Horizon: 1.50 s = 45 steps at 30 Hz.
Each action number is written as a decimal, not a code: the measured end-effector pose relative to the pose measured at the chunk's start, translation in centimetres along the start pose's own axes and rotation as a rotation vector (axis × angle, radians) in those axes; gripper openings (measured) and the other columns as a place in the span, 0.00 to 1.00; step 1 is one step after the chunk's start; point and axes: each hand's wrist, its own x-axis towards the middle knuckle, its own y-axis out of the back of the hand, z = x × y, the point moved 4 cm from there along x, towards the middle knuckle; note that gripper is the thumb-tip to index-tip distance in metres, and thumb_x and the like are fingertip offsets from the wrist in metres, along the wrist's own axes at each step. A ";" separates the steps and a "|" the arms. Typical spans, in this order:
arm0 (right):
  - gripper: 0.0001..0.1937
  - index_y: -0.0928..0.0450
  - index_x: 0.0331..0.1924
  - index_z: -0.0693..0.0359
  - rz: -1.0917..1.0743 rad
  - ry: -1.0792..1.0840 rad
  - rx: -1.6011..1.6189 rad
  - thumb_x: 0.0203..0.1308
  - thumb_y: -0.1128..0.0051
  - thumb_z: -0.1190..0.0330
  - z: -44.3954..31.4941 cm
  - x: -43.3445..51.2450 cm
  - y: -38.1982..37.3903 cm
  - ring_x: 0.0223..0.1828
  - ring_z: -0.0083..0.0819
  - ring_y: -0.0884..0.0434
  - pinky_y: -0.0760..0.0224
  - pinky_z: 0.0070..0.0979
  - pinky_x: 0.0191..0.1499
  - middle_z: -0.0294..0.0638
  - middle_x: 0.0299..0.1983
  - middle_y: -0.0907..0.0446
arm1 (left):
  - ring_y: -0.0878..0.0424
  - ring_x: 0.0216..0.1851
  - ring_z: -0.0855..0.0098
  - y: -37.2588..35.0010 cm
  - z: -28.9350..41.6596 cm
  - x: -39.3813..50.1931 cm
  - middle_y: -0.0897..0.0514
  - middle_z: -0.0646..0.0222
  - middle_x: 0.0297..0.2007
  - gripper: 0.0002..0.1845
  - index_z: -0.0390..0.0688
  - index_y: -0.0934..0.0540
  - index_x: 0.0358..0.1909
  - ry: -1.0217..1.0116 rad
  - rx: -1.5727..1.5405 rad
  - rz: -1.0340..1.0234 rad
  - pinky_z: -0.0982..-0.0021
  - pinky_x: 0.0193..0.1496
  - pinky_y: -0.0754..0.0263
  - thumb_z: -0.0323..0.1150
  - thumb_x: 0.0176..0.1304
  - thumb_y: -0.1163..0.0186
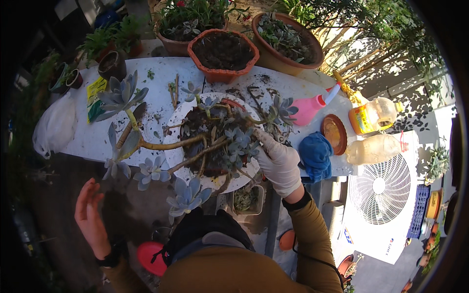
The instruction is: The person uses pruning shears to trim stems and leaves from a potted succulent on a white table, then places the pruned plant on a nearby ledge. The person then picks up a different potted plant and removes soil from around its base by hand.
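A potted succulent (pixel 190 161) with long woody stems and blue-grey rosettes stands on a white round board (pixel 172 146) on the table. Its stems reach out to the left and over the front edge. My right hand (pixel 276 157), in a soiled white glove, is at the right rim of the pot beside small rosettes; its fingertips are partly hidden, and whether they grip anything is unclear. Bare and holding nothing, my left hand (pixel 89 214) is raised left of the hanging rosettes, its fingers apart. Behind the plant stands an orange octagonal pot (pixel 223 75) filled with dark soil.
On the white table (pixel 157 73), a pink spray bottle (pixel 307 110), blue cloth (pixel 316 155) and terracotta saucer (pixel 334 134) lie to the right, near two plastic bottles (pixel 375 149). A clear plastic bag (pixel 55 126) and a yellow-green packet (pixel 96 97) are at left. Larger planters (pixel 287 67) stand behind.
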 end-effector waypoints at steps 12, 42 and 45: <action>0.18 0.19 0.52 0.57 -0.108 -0.158 0.196 0.56 0.37 0.77 -0.2 0.2 -0.9 0.32 0.38 0.13 0.21 0.24 0.34 0.45 0.35 0.13 | 0.25 0.61 0.61 -0.5 -0.5 0.3 0.25 0.52 0.62 0.21 0.32 0.27 0.62 0.038 0.063 0.060 0.62 0.60 0.29 0.34 0.72 0.51; 0.18 0.17 0.51 0.47 -0.132 -0.202 0.040 0.53 0.35 0.70 0.2 -0.1 -2.7 0.25 0.45 0.18 0.25 0.34 0.27 0.45 0.28 0.17 | 0.24 0.59 0.61 -2.6 0.5 -1.0 0.24 0.54 0.59 0.20 0.32 0.25 0.59 0.073 0.047 0.054 0.61 0.58 0.28 0.34 0.72 0.50; 0.19 0.17 0.50 0.47 -0.052 -0.179 0.076 0.52 0.35 0.71 0.2 -0.1 -2.9 0.26 0.45 0.17 0.24 0.34 0.28 0.44 0.32 0.15 | 0.23 0.58 0.61 -2.7 0.3 -1.1 0.23 0.55 0.59 0.19 0.31 0.27 0.60 0.057 0.033 0.027 0.64 0.57 0.27 0.33 0.74 0.51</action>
